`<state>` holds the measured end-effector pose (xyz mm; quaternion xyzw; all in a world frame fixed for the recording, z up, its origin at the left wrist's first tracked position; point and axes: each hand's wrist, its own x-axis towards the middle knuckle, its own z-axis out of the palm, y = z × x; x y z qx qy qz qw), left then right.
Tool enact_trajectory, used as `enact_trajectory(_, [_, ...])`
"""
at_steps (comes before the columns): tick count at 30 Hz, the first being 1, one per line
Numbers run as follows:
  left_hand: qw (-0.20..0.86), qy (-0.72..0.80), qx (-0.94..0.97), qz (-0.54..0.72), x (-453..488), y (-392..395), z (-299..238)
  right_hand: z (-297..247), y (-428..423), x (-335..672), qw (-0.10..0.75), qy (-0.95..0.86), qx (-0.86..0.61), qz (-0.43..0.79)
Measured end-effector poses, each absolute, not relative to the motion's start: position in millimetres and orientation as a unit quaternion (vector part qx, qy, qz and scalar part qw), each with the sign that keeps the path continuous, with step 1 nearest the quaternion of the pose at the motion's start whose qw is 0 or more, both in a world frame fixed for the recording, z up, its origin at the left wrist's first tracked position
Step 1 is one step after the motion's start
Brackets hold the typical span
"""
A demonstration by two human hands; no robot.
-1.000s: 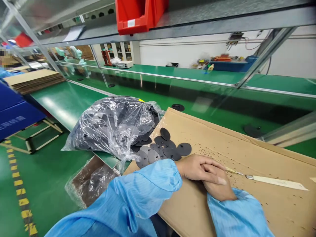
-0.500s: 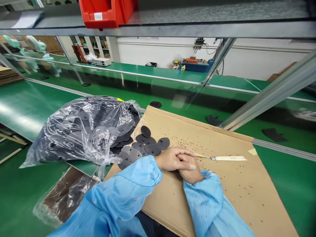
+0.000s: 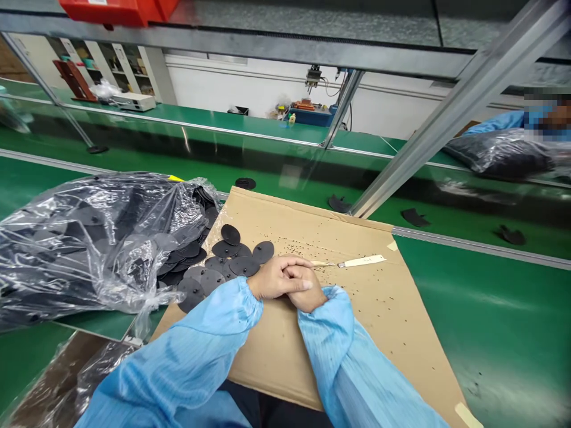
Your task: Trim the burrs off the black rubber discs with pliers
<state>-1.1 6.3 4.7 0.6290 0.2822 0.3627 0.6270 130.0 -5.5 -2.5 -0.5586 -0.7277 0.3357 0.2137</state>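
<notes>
My left hand (image 3: 270, 280) and my right hand (image 3: 311, 296) rest clasped on a brown cardboard sheet (image 3: 267, 351). The left thumb lies across the right hand, and fingers of both are folded together, partly hidden. Just beyond them lies a thin pale tool (image 3: 322, 263), its near end covered by the hands. To its right is a white-handled tool (image 3: 363, 260) with a short metal end, like a craft knife. Several flat black discs (image 3: 244, 266) with small knobs lie left of my hands. Tiny dark bits are scattered over the cardboard.
A clear plastic bag (image 3: 102, 238) full of black discs bulges at the left. Metal posts (image 3: 428, 137) rise behind the cardboard to a shelf holding a red bin (image 3: 125, 10). More black pieces (image 3: 414, 217) lie on the green bench. At far right, a blurred person appears.
The view has swung to the right, so the bench and bag sit further left and a person has come in at the right. My hands stay clasped.
</notes>
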Motion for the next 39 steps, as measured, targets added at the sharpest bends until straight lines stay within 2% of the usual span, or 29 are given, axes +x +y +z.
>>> enact_trajectory(12, [0.636,0.278,0.623,0.361,-1.8,5.4,9.8,0.5,-5.8,128.8,0.183,-0.709,-0.58,0.358])
enact_trajectory(29, [0.634,0.279,0.627,0.357,-1.6,6.0,10.5,-0.3,-7.9,131.1,0.222,-0.744,-0.536,0.333])
enact_trajectory(39, [0.634,0.282,0.621,0.363,-1.7,5.3,8.5,2.0,-5.9,128.0,0.2,-0.731,-0.555,0.344])
